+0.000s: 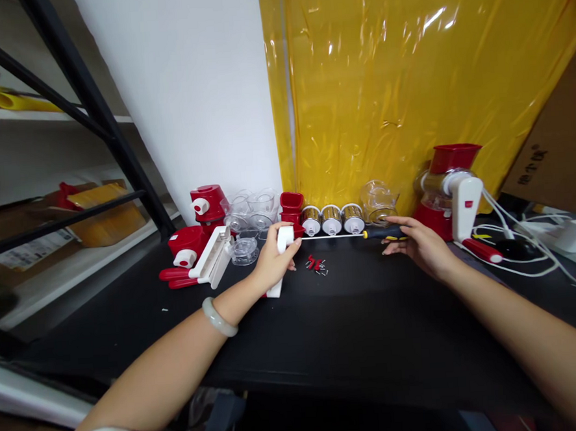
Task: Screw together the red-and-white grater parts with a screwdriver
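My left hand [272,259] is closed around a white crank arm [285,236] of a rotary grater, held above the black table. A screwdriver [385,233] with a black and yellow handle lies level, its long shaft running left to the crank arm. Its tip is hidden at my left hand. My right hand [424,249] is at the handle's end, fingers loosely spread above and below it. Small red pieces and screws [316,264] lie on the table between my hands.
Behind stand several grater drums [331,220], a red hopper [291,203] and clear plastic parts [251,208]. White crank arms with red handles [207,262] and red bases [208,201] are at left. An assembled grater [450,189] and white cables [524,253] are at right.
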Demonstrator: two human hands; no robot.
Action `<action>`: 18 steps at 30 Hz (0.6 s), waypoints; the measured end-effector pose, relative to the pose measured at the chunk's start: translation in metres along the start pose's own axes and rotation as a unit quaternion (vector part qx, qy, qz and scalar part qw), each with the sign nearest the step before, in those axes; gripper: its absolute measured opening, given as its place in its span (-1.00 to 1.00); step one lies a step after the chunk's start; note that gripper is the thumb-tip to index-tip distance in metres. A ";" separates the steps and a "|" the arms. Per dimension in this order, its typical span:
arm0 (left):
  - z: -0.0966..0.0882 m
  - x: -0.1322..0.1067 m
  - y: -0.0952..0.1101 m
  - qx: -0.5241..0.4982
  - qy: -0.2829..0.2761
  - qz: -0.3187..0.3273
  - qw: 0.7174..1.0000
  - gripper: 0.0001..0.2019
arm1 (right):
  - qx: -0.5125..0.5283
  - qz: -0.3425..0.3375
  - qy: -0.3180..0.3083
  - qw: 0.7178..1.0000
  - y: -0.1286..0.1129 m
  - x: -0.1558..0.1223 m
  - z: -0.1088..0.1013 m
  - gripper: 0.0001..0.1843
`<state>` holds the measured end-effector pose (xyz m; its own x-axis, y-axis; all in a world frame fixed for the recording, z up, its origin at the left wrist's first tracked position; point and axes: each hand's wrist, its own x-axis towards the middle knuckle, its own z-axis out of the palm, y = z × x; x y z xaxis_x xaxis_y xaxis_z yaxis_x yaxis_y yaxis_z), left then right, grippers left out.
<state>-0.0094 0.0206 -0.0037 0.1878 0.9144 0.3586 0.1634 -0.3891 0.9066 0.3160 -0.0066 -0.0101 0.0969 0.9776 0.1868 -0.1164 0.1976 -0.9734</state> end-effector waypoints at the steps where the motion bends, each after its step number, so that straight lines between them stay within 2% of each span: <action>1: 0.000 0.000 0.000 0.001 -0.001 0.000 1.000 -0.49 | -0.001 0.003 -0.001 1.000 0.000 0.000 0.000 -0.57; 18: -0.001 0.002 -0.003 0.002 0.000 -0.003 1.000 -0.49 | -0.052 -0.025 -0.017 0.998 0.008 0.002 -0.007 -0.57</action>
<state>-0.0104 0.0236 -0.0054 0.1870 0.9165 0.3537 0.1683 -0.3846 0.9076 0.3217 -0.0036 -0.0180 0.0667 0.9689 0.2384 -0.0082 0.2395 -0.9709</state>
